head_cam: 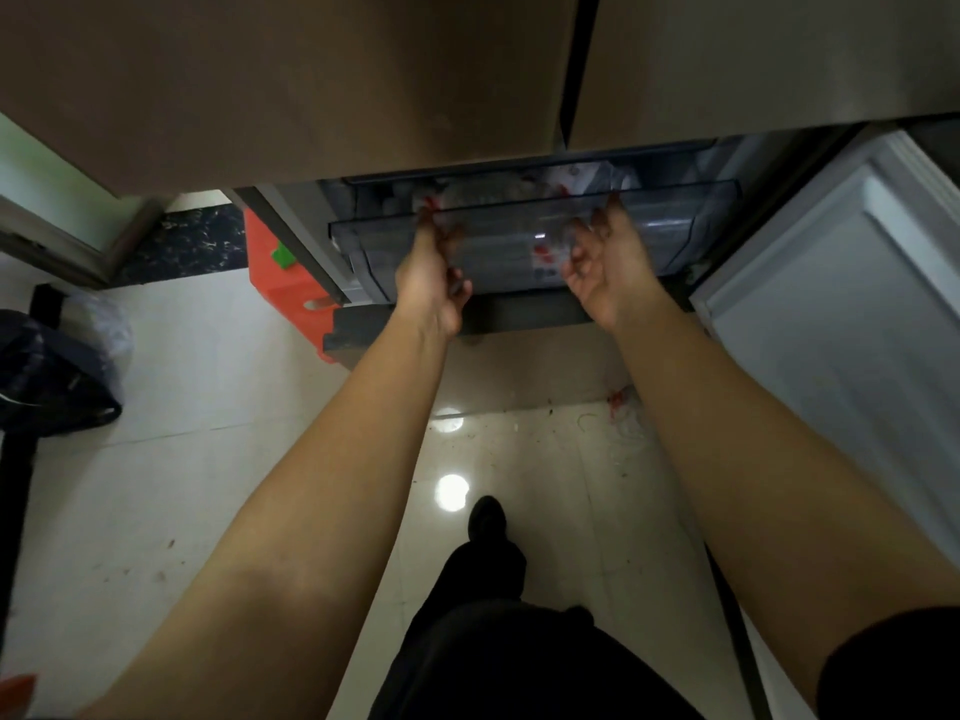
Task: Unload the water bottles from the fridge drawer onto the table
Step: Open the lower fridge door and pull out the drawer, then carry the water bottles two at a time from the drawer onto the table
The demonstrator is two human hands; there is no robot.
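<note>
A smoky, see-through fridge drawer (675, 220) sticks out a little from the open lower compartment. Through its front wall, water bottles (543, 254) with red labels show dimly; more pale shapes with red marks lie behind the rim. My left hand (431, 275) is at the left part of the drawer front, fingers reaching up to its top rim. My right hand (605, 262) is at the middle of the front, palm turned inward, fingers curled, one fingertip on the rim. No table is in view.
The shut upper fridge doors (311, 70) hang overhead. The open lower door (841, 330) stands at the right. An orange plastic item (283, 288) sits left of the fridge, a black bag (52, 376) farther left. Scraps (623, 413) litter the glossy tile floor.
</note>
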